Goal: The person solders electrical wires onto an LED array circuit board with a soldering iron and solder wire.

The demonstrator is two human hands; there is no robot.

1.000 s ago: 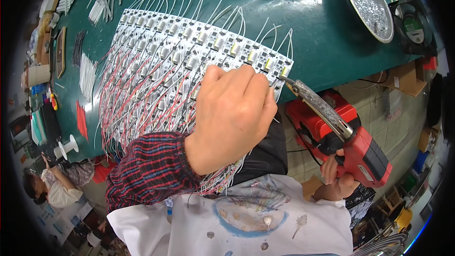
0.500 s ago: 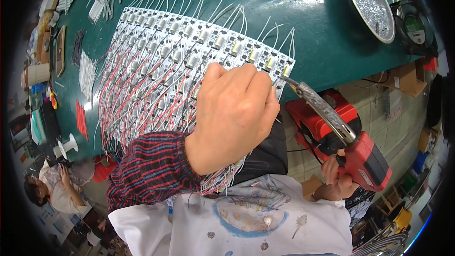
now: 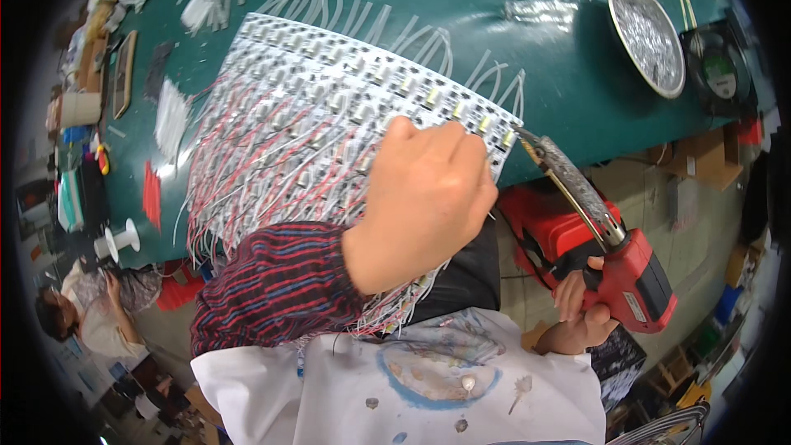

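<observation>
A large white circuit board panel lies at the table's front edge, covered with rows of small components and many red and white wires. Over its right part my left hand is closed, knuckles up; its fingertips and whatever they hold are hidden. My right hand grips the red soldering gun by its handle. The gun's tip reaches the panel's right corner, beside the end component. More wires bunch up below my left wrist.
On the green table stand a metal bowl of shiny scraps and a black fan. Bundles of white wires and red wires lie left, near a white spool. Another person sits at far left.
The whole view has shifted and blurred a little, so the panel appears farther right and lower. Both hands keep their grips, and the gun's tip stays at the panel's right corner.
</observation>
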